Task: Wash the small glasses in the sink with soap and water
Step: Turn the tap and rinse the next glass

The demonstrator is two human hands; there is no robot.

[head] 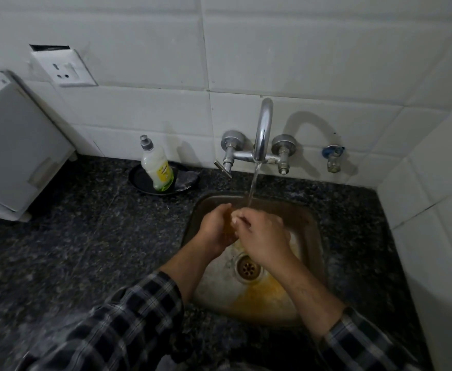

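The main danger here is a slip: the small glass [229, 221] is wet, perhaps soapy, and it hangs over the hard metal sink [311, 236], so if the grip loosens it can fall and chip or break near the drain [247, 269]. Too much pressure from both sides could, I think, also crack such a thin thing. The water [252, 188] falls from the tap [264, 127] right at the point where the hands meet, and it may splash out onto the dark surface [85, 236] or wet the checked sleeves, which are pulled back only a little. The glass shows only as an amber, transparent patch between the two hands, held above the back part of the sink, just under the stream. The left hand [215, 227] comes in from the left with its palm turned inward, and its fingers [226, 210] curl round the side of the glass. The right hand [263, 238] lies across from the right, back of the hand up, and its fingers [240, 218] bend down onto the upper edge; whether they go inside I cannot tell. The soap bottle [157, 167] stands apart, in a black dish [136, 180] by the wall.
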